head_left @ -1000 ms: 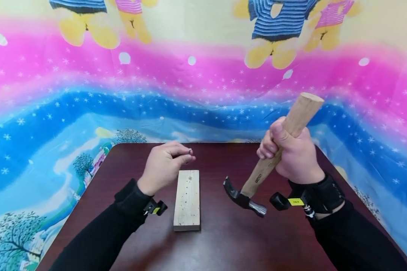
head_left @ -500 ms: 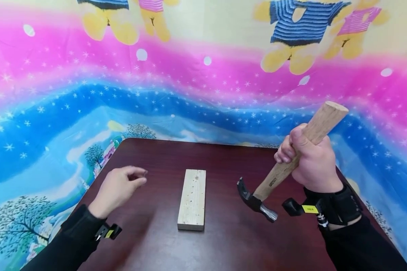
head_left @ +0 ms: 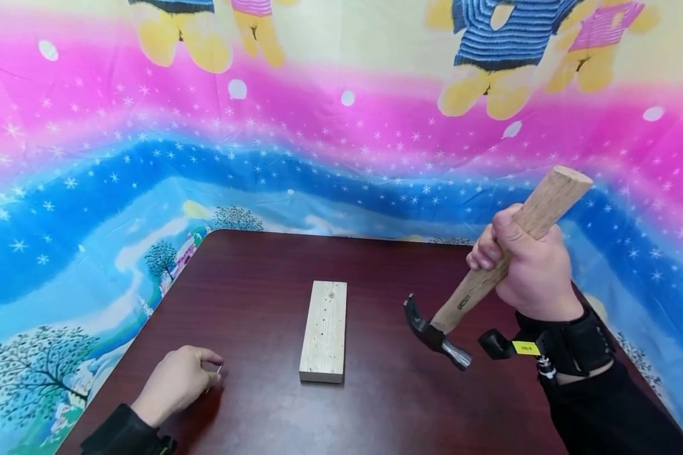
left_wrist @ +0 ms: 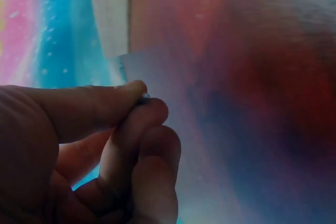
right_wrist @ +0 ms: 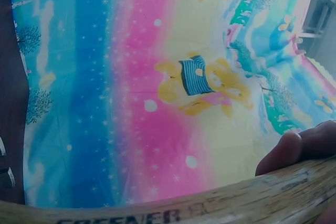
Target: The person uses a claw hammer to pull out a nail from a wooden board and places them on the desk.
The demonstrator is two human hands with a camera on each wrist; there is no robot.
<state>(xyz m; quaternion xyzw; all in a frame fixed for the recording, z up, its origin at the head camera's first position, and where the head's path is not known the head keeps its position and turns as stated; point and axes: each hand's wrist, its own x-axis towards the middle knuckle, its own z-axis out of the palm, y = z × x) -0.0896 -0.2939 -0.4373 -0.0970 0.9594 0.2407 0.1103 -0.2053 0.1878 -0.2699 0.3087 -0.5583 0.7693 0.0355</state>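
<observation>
My right hand (head_left: 537,265) grips a claw hammer (head_left: 437,338) by its wooden handle, above the table's right side. The dark head hangs down, claw to the left. In the right wrist view the lettered handle (right_wrist: 173,211) crosses the bottom. Low at the table's left, my left hand (head_left: 176,382) pinches a small thin metal nail (head_left: 221,369) between thumb and fingers. Only a glint of the nail (left_wrist: 146,96) shows in the left wrist view. Between the hands, apart from both, a pale wooden board (head_left: 323,332) dotted with small dark holes lies flat.
All this is over a dark red-brown table (head_left: 262,417) with a rounded far corner. A printed cloth backdrop (head_left: 341,139) stands behind it and along its sides.
My left hand has moved from beside the board's far end to the left and down toward me, still pinching the nail. The hammer shifts slightly right in view; the board stays put.
</observation>
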